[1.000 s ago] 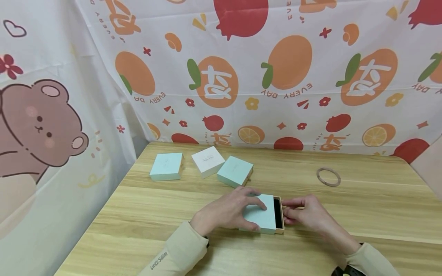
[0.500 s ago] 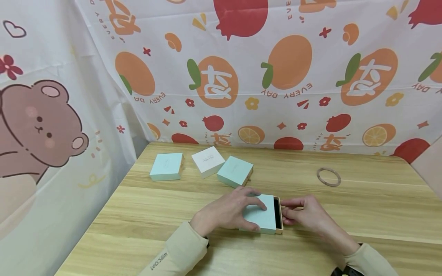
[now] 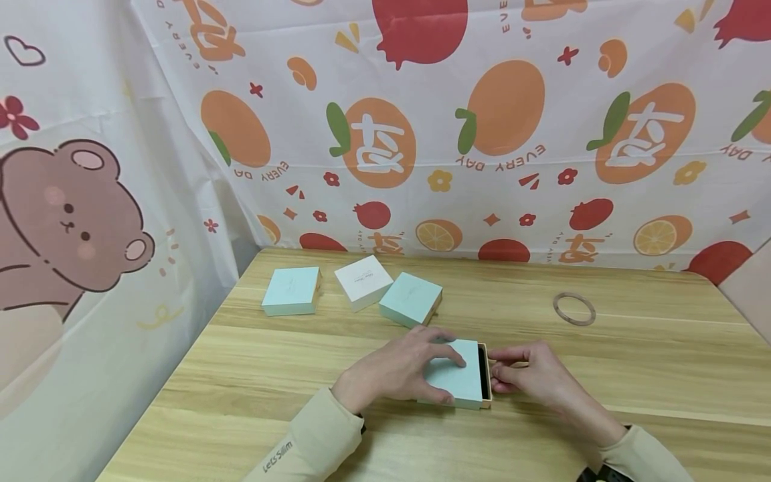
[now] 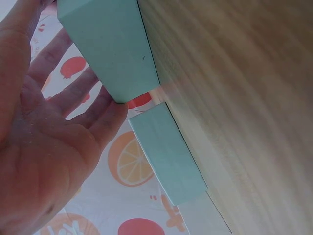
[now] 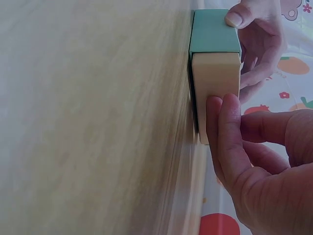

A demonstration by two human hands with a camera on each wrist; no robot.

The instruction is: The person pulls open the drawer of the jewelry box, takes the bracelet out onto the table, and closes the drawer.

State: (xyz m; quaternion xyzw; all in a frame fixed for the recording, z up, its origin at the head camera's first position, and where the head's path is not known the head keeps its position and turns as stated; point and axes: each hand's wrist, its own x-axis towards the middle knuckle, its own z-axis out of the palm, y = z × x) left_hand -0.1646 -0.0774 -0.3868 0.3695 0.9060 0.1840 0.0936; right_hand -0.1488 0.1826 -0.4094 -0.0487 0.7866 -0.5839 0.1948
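Observation:
A mint-green drawer box (image 3: 460, 375) lies on the table, its dark-lined tan inner drawer (image 3: 485, 395) sticking out a little to the right. My left hand (image 3: 403, 368) spans the sleeve from the left and holds it, thumb at the near edge, a finger over the top. Beyond the palm in the left wrist view, the little finger touches the box's corner. My right hand (image 3: 536, 375) presses its fingertips against the drawer's tan end face, plainly seen in the right wrist view. What lies inside the drawer is hidden.
Two more mint-green boxes, one at the left (image 3: 292, 291) and one behind my left hand (image 3: 411, 298), stand with a white box (image 3: 364, 282) between them. A greyish-brown ring-shaped bangle (image 3: 574, 308) lies to the right. A fruit-patterned cloth (image 3: 440, 201) hangs behind the table.
The inner drawer has slid slightly left into the sleeve, with my right hand following it. My left hand and the other boxes stay put.

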